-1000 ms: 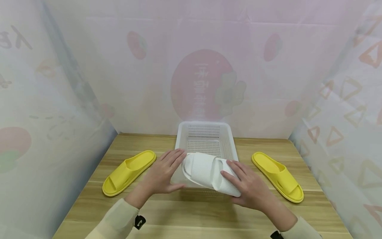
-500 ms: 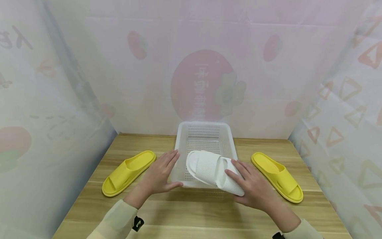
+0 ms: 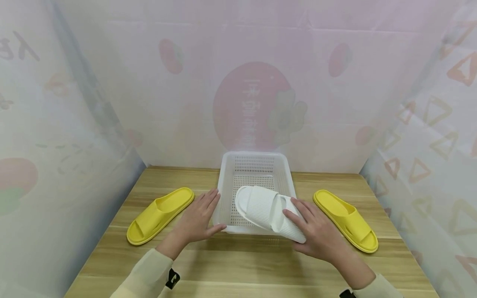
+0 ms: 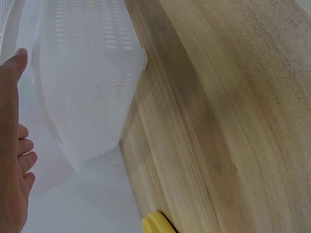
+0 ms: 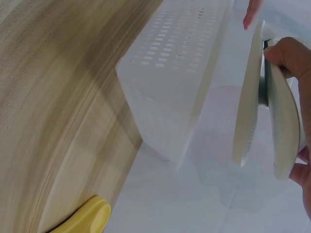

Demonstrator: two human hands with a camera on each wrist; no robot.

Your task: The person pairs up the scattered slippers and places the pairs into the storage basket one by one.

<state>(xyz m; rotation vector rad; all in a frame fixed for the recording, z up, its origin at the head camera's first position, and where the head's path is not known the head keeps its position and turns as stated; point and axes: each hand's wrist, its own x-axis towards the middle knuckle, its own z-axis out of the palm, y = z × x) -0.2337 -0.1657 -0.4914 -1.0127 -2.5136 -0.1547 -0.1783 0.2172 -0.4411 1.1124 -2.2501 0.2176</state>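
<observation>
Above the front of a white perforated plastic basket (image 3: pixel 257 154), my right hand (image 3: pixel 316 231) grips a pair of white slippers (image 3: pixel 262 207) by the right end. In the head view a ribbed strap shows on top; the right wrist view shows two slippers (image 5: pixel 249 107) stacked with a narrow gap between them, my thumb pressing on one edge. My left hand (image 3: pixel 195 219) holds nothing. Its fingers are extended beside the basket's front left corner, the thumb by the rim; whether it touches the rim I cannot tell.
A yellow slipper (image 3: pixel 149 223) lies on the wooden table (image 3: pixel 238 265) to the left, and another yellow slipper (image 3: pixel 357 227) lies to the right. Printed cloth walls (image 3: pixel 257 103) enclose the back and both sides.
My left hand has come off the white slippers and drawn left. The slippers have shifted slightly right in my right hand, over the basket. The yellow slippers stay put.
</observation>
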